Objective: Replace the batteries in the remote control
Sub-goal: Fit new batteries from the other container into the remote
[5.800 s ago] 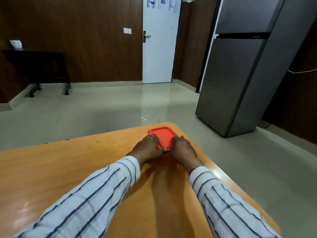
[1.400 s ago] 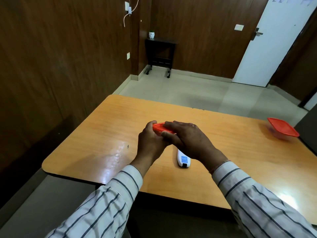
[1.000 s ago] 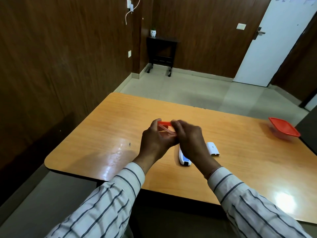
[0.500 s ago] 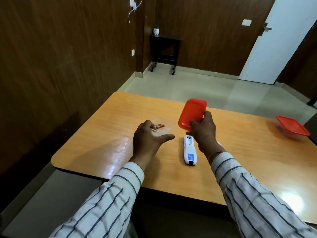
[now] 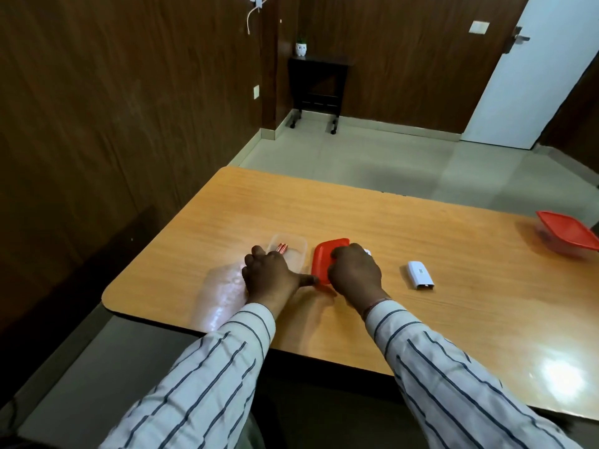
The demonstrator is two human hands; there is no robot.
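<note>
A small clear container [image 5: 293, 251] sits open on the wooden table [image 5: 421, 222] with red batteries [image 5: 282, 247] inside. My left hand [image 5: 270, 275] grips its near edge, fingertips close to the batteries. My right hand [image 5: 355, 275] presses the container's red lid [image 5: 325, 257] flat on the table just right of the container. The white remote is almost hidden under my right hand; only a white tip [image 5: 367, 252] shows. Its white battery cover [image 5: 420, 275] lies loose to the right.
A second clear container with a red lid [image 5: 567, 236] stands at the table's far right edge. The table's rounded left corner and near edge are close to my arms. A dark wall runs along the left.
My right hand has lifted the red lid off the container and brought it down onto the table beside it. My left hand stayed on the container. The view has turned left since the first frame.
</note>
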